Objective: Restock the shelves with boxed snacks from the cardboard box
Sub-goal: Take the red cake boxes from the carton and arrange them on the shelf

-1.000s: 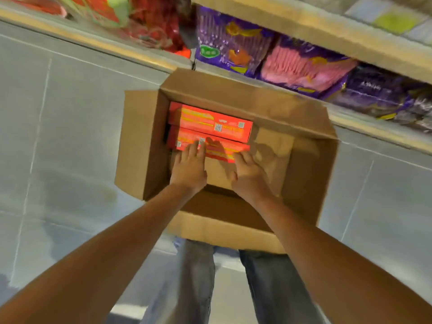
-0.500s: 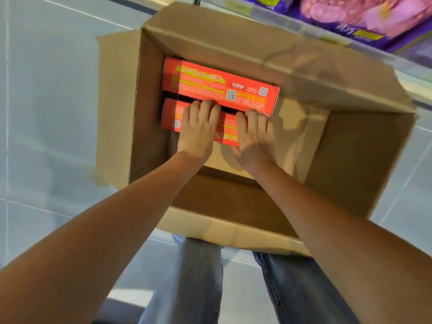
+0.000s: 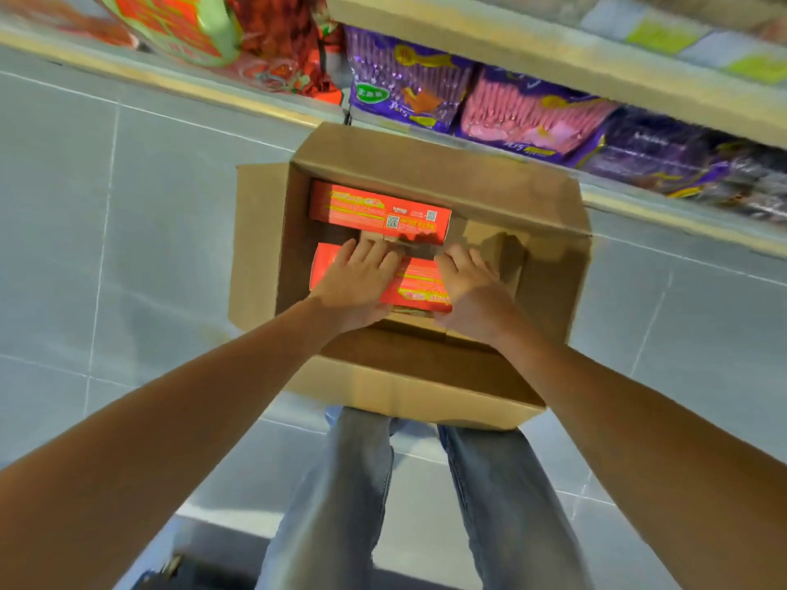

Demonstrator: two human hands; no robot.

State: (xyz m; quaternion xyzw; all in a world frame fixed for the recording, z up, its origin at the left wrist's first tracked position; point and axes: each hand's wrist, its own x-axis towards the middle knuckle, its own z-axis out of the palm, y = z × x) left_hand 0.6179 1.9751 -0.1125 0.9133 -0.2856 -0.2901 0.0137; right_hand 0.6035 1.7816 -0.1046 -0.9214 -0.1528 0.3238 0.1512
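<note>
An open cardboard box (image 3: 549,266) stands on the floor below the shelf. Inside it lie two red snack boxes with yellow print. The far snack box (image 3: 379,215) lies flat against the box's back wall, untouched. The near snack box (image 3: 415,283) is lifted off the bottom, with a gap between it and the far one. My left hand (image 3: 355,283) grips its left half, fingers over the far edge. My right hand (image 3: 470,287) grips its right end the same way. Both hands hide much of this box.
A low shelf (image 3: 272,108) runs behind the cardboard box, stocked with purple snack bags (image 3: 404,91) and red and green packs (image 3: 179,27). A higher shelf board (image 3: 553,53) overhangs it. Grey tiled floor lies on both sides. My legs stand just in front of the box.
Both hands reached into the box and closed over the near snack box, which has now come up and toward me, away from the far one. The camera pulled back up.
</note>
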